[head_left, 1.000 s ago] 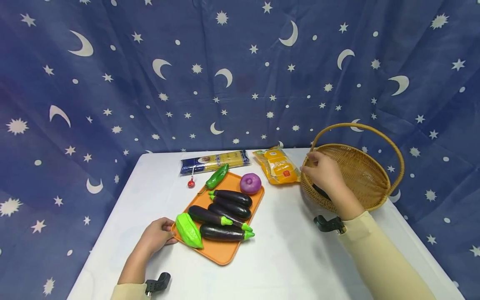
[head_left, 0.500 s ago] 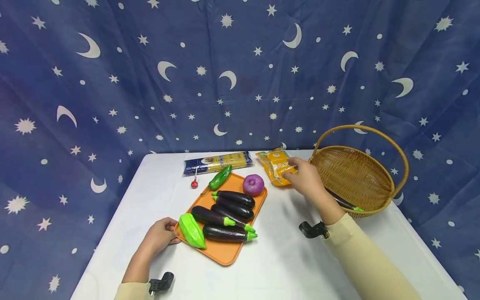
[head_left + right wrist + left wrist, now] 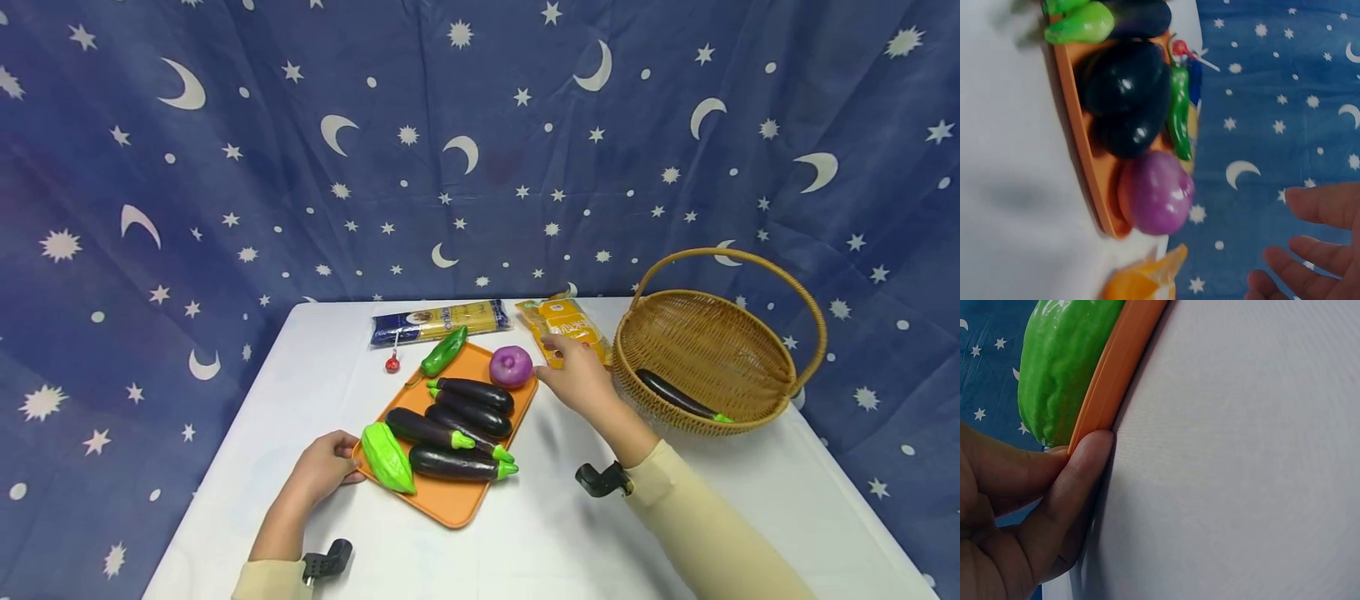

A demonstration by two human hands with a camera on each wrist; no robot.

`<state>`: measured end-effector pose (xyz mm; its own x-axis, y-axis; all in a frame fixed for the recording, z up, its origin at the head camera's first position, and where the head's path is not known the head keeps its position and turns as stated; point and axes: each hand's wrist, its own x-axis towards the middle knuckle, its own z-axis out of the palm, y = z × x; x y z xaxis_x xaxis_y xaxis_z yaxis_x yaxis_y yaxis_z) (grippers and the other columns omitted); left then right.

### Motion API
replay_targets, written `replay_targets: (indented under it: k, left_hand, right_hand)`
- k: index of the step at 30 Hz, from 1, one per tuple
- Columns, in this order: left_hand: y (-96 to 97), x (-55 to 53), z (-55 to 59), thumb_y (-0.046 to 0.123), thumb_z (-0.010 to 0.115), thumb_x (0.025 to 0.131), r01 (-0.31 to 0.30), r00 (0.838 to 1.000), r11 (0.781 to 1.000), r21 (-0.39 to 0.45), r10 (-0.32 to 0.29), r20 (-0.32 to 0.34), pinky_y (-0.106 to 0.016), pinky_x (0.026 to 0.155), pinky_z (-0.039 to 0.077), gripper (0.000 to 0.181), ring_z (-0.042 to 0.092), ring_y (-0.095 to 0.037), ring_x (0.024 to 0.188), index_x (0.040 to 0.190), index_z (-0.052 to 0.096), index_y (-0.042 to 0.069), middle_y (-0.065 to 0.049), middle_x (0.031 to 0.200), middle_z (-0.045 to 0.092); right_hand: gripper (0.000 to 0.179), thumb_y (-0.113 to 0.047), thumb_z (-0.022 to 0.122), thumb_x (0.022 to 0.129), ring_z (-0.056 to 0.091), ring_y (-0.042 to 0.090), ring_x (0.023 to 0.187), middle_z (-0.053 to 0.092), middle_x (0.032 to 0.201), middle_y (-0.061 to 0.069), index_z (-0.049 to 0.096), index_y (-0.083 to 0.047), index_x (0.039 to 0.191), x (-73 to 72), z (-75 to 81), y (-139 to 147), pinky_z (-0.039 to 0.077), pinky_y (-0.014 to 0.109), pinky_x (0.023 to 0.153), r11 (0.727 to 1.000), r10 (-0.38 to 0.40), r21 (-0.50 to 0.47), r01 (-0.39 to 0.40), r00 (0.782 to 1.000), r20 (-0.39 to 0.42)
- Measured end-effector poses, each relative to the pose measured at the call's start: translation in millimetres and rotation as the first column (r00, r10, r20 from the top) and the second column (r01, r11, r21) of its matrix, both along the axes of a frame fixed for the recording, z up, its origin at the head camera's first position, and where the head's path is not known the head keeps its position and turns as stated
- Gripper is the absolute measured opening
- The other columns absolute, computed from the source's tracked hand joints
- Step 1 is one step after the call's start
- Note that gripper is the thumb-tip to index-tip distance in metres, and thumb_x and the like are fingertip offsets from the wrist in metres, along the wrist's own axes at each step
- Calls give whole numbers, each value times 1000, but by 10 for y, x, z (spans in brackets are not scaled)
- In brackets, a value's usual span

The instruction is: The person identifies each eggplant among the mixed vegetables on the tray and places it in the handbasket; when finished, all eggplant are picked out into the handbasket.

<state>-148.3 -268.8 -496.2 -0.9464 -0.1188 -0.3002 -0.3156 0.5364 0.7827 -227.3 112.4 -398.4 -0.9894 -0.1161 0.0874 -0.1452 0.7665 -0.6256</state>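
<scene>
My left hand [image 3: 322, 468] pinches the near-left corner of the orange tray [image 3: 450, 510] between thumb and fingers, as the left wrist view also shows. On that tray lie several dark eggplants [image 3: 452, 463], a pale green bumpy gourd [image 3: 387, 457] beside my left hand, a green chili pepper [image 3: 445, 352] and a purple onion [image 3: 511, 367]. My right hand [image 3: 583, 379] hovers just right of the onion, fingers spread and holding nothing; the right wrist view shows its fingers [image 3: 1319, 206] apart from the onion. One more eggplant [image 3: 678, 393] rests inside the wicker basket [image 3: 712, 333].
The tall-handled basket stands at the back right of the white table [image 3: 555, 533]. An orange food packet [image 3: 562, 323] lies between basket and tray. Behind the tray are a spaghetti pack [image 3: 442, 323] and a red lollipop [image 3: 392, 365]. A blue starry curtain [image 3: 480, 217] hangs behind.
My right hand has moved left from the basket's rim, across the orange packet, to beside the onion. The eggplant in the basket has come into view. My left hand stays at the tray corner.
</scene>
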Motion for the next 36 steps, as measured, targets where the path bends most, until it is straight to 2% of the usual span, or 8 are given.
replay_targets:
  k: [9,17,26,36]
  left_hand:
    - [6,-10,27,-10,62,88,0,1000,1000,16,0,4,-29,65,61,33,65,-18,74,121,57,-12,-17,96,54]
    - [21,-17,29,-9,62,89,-6,1000,1000,12,6,7,-30,65,61,32,65,-18,74,121,57,-11,-17,96,54]
    - [18,-17,19,-10,62,89,-17,1000,1000,21,17,13,-30,65,61,32,64,-19,74,121,58,-10,-16,96,54]
    - [7,-1,24,-9,63,89,-22,1000,1000,19,22,15,-30,65,61,32,64,-18,73,121,58,-10,-16,96,55]
  right_hand:
    - [51,-20,79,87,57,36,121,65,127,16,62,-2,132,86,-126,-287,48,53,103,998,69,-5,-69,998,-9]
    - [51,-22,80,86,58,33,121,65,128,13,63,-4,131,145,-234,-501,47,50,106,996,94,-6,-94,995,16]
    - [51,-26,78,88,58,25,123,65,129,6,62,-8,134,220,-351,-708,48,47,105,986,162,-33,-161,986,35]
    - [49,-29,77,90,55,24,127,64,131,6,63,-11,133,325,-493,-880,45,46,108,968,247,-41,-246,968,40]
